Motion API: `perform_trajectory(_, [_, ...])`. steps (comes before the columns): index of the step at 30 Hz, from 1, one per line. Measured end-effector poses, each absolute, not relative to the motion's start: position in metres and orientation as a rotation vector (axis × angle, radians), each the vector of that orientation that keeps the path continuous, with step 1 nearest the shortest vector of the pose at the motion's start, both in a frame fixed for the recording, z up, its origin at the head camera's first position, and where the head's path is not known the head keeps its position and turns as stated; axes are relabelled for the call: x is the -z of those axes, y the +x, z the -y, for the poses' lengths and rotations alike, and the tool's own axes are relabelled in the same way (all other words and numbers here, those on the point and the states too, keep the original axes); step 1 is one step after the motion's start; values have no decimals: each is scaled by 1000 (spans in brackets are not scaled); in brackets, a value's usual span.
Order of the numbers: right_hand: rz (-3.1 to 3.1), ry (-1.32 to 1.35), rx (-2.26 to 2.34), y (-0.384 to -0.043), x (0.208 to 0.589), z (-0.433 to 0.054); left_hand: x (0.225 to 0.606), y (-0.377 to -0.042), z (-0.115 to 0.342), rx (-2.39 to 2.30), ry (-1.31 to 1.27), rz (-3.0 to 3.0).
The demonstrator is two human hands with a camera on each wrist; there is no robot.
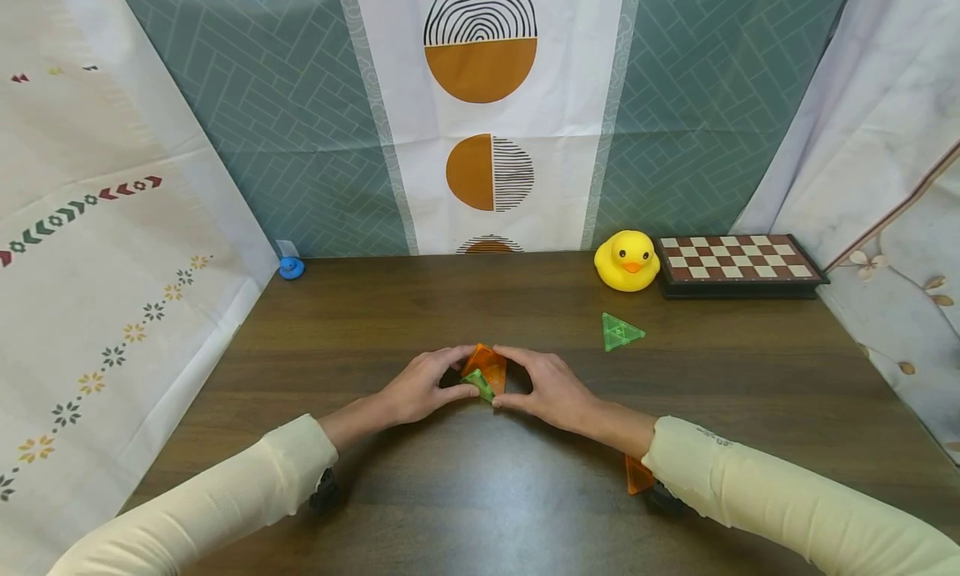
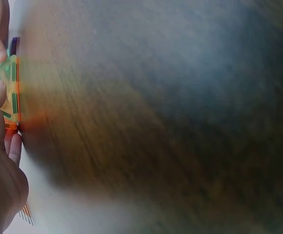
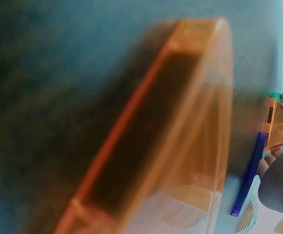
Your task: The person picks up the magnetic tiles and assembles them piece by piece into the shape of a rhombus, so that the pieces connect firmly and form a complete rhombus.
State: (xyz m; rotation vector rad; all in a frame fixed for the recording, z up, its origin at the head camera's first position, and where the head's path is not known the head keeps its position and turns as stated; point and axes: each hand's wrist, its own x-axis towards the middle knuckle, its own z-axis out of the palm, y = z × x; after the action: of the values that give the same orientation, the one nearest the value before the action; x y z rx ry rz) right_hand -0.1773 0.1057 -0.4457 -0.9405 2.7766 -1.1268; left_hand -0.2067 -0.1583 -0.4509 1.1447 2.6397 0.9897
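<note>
Between the two hands stands a small build of see-through plastic triangle tiles, an orange tile [image 1: 489, 366] with a green tile [image 1: 478, 383] leaning at its front left. My left hand [image 1: 429, 386] holds the build from the left, thumb on the green tile [image 2: 12, 73] and fingers behind. From the other side my right hand [image 1: 553, 390] grips the orange tile [image 3: 280, 126], thumb low in front and fingers at its top. A dark violet strip-like piece [image 3: 249, 175] shows beside the build in the right wrist view; its full shape is hidden.
A loose green triangle tile [image 1: 621, 332] lies at the back right. Another orange tile [image 1: 637, 476] lies partly under the right forearm. Along the back stand a yellow rubber duck [image 1: 627, 262], a checkered board box [image 1: 738, 263] and a small blue duck [image 1: 291, 267].
</note>
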Motion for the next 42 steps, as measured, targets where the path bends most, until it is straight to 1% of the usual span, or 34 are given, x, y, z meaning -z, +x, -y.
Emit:
perform_trajectory(21, [-2781, -942, 1151, -176, 444, -105, 450, -207, 159, -1019, 1160, -2638])
perform_trajectory(35, [-2806, -1014, 1278, -179, 442, -99, 449, -208, 161, -1123, 1162, -2591])
perform_trajectory(42, [-2784, -1130, 1447, -183, 440, -95, 449, -208, 160, -1129, 1192, -2591])
